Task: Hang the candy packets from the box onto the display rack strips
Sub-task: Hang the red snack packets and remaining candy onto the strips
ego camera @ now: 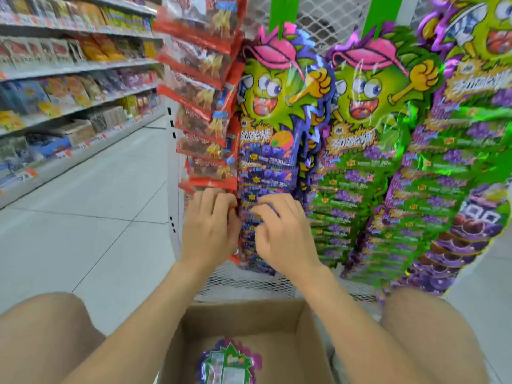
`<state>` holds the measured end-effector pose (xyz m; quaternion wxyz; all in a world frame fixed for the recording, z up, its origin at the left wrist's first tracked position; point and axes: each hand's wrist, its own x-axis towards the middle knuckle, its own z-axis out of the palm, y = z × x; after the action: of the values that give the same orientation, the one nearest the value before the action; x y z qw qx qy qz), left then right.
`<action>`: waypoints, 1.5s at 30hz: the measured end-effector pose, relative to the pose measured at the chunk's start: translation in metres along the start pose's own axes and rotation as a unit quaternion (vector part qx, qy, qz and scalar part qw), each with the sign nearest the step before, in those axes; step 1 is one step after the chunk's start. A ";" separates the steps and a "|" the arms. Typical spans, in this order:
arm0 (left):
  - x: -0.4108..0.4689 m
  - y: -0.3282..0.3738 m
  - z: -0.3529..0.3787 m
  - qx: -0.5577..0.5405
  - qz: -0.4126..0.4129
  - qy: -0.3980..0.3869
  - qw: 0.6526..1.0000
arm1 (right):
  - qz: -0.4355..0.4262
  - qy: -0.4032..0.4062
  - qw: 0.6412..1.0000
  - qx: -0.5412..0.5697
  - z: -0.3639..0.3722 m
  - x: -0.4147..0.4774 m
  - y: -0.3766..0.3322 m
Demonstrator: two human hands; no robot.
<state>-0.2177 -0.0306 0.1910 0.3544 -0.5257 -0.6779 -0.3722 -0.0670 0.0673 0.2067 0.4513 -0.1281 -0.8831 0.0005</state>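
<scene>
A column of purple candy packets (pixel 266 173) hangs on the leftmost strip of a white mesh display rack (pixel 249 284). My left hand (pixel 210 225) curls its fingers round the left edge of the lower packets, beside red snack bags. My right hand (pixel 279 231) pinches a purple packet in the same column with curled fingers. Two columns of green packets (pixel 357 189) hang to the right under green strips (pixel 279 12). An open cardboard box (pixel 307 325) sits on the floor between my knees, with one packet (pixel 230 364) lying face down inside.
Red snack bags (pixel 205 87) hang in a column at the rack's left edge. Stocked store shelves (pixel 69 79) line the aisle on the left, with tiled floor (pixel 97 195) between. My bare knees flank the box.
</scene>
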 end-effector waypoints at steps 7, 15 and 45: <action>-0.153 -0.001 0.040 -0.056 -0.122 -0.538 0.832 | 0.397 -0.409 0.813 0.122 0.089 -0.162 0.015; -0.304 -0.027 0.101 -0.024 -0.336 -0.715 0.612 | 0.474 -0.618 0.625 0.047 0.128 -0.275 0.004; -0.259 0.043 0.082 -0.285 -0.310 -0.576 0.700 | 0.715 -0.270 0.600 0.236 0.137 -0.241 0.031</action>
<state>-0.1324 -0.0674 -0.0677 -0.4078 -0.4731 -0.7361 -0.2608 -0.0347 0.0583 -0.0704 0.0617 -0.6016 -0.5599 0.5664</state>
